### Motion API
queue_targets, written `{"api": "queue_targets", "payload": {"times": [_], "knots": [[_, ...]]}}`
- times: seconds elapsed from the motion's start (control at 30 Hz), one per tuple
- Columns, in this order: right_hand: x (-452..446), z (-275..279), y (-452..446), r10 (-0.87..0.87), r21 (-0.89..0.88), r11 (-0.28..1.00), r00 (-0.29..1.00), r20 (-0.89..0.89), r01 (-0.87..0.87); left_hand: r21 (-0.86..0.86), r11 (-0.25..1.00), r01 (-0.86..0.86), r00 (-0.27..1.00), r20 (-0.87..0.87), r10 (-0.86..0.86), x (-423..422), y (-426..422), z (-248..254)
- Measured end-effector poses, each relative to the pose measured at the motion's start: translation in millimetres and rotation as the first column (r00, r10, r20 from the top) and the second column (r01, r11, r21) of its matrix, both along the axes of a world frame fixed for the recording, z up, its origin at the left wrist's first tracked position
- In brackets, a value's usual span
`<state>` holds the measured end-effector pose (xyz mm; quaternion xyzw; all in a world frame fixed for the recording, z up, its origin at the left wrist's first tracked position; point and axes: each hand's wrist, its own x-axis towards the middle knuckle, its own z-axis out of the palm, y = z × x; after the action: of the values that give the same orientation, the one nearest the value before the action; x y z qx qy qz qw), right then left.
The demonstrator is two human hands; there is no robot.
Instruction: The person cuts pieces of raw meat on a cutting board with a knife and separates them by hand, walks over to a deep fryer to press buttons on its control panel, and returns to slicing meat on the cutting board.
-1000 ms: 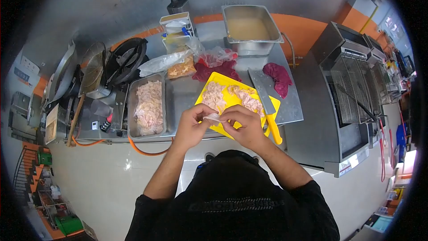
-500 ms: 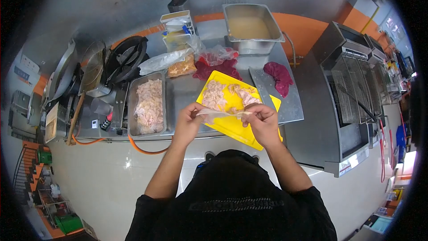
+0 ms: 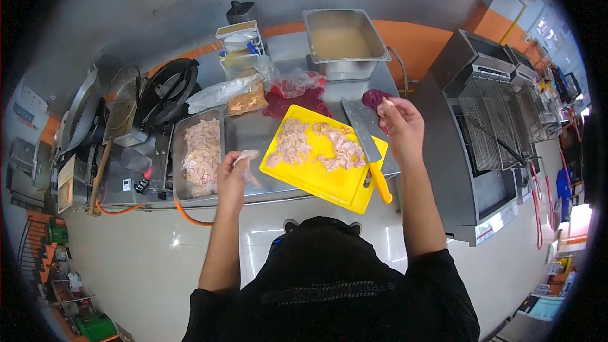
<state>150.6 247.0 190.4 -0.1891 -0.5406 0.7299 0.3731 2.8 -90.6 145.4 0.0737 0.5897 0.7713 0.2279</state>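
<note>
My left hand (image 3: 232, 180) is closed on a thin, pale piece of raw meat (image 3: 251, 158), held between the tray and the cutting board. Raised over the right end of the counter, my right hand (image 3: 403, 128) pinches a small pale scrap (image 3: 382, 107) at its fingertips; its kind is unclear. The yellow cutting board (image 3: 316, 190) carries two piles of pale raw meat, a left pile (image 3: 291, 142) and a right pile (image 3: 342, 151). A broad knife (image 3: 361, 130) with a yellow handle lies across the board's right edge.
A metal tray (image 3: 223, 133) full of pale raw meat stands left of the board. Behind are a bag of orange-brown food (image 3: 247, 100), a dark red crumpled item (image 3: 294, 104) and a deep steel pan (image 3: 348, 68) of cloudy liquid. Fryer baskets (image 3: 487, 114) stand at right.
Both hands held the stretched pale piece over the board. They have parted: the left carries the piece leftward, the right has moved right and up. The knife's handle is now uncovered.
</note>
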Motion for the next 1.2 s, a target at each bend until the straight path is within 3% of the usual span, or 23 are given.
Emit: {"api": "queue_targets", "payload": {"times": [0.03,0.1,0.17,0.23,0.27,0.33,0.43,0.5,0.53,0.6,0.73,0.8,0.97,1.03,1.13,1.2], "knots": [[-8,-1,2,-0.001,0.001,1.000,1.000,0.000,0.001,0.001,1.000,0.001,1.000,0.000,-0.001,-3,-5,-1],[-29,-19,4,0.022,0.160,0.986,0.982,0.188,-0.053,-0.225,0.974,-0.035,0.999,-0.019,0.031,-6,-11,-5],[-52,-65,21,0.167,0.237,0.938,0.927,0.335,-0.254,-0.272,0.962,-0.006,0.999,-0.034,-0.004,-5,-13,-10],[-78,-129,36,0.038,0.441,0.853,0.876,0.482,-0.279,-0.319,0.947,0.025,0.998,-0.046,-0.041,-3,-13,-20],[-80,-135,35,0.037,0.441,0.853,0.875,0.483,-0.280,-0.315,0.948,0.048,0.997,-0.043,-0.064,-1,-13,-27],[-85,-145,30,-0.082,0.561,0.668,0.700,0.709,-0.489,-0.309,0.949,0.067,0.996,-0.040,-0.083,7,-8,-20],[-86,-155,26,-0.007,0.576,0.580,0.703,0.711,-0.576,-0.338,0.930,0.146,0.988,0.013,-0.151,14,-11,-19],[-82,-149,21,-0.029,0.564,0.610,0.696,0.718,-0.557,-0.436,0.889,0.137,0.967,-0.137,-0.216,11,-14,-42],[-78,-143,19,-0.057,0.554,0.643,0.689,0.723,-0.528,-0.435,0.890,0.134,0.969,-0.130,-0.209,13,-14,-41],[-73,-131,19,-0.082,0.594,0.575,0.682,0.726,-0.563,-0.544,0.816,0.196,0.927,-0.170,-0.335,16,-11,-36],[-62,-123,15,-0.149,0.690,0.462,0.718,0.680,-0.558,-0.459,0.865,0.201,0.955,-0.106,-0.277,24,1,-16],[-61,-124,12,-0.133,0.689,0.467,0.726,0.675,-0.555,-0.361,0.902,0.238,0.963,-0.030,-0.266,20,4,-22],[-46,-94,-25,-0.155,0.676,0.534,0.727,0.669,-0.508,-0.427,0.873,0.237,0.954,-0.068,-0.292,16,12,-22],[-36,-111,-48,-0.015,0.657,0.250,0.675,0.737,-0.711,-0.423,0.873,0.242,0.948,-0.089,-0.306,16,17,-21],[-23,-139,-68,-0.044,0.618,0.164,0.620,0.783,-0.769,-0.474,0.841,0.259,0.940,-0.078,-0.333,18,28,-19],[-23,-156,-53,-0.095,0.627,0.200,0.622,0.777,-0.753,-0.492,0.828,0.271,0.915,-0.136,-0.380,18,35,-20]]}}
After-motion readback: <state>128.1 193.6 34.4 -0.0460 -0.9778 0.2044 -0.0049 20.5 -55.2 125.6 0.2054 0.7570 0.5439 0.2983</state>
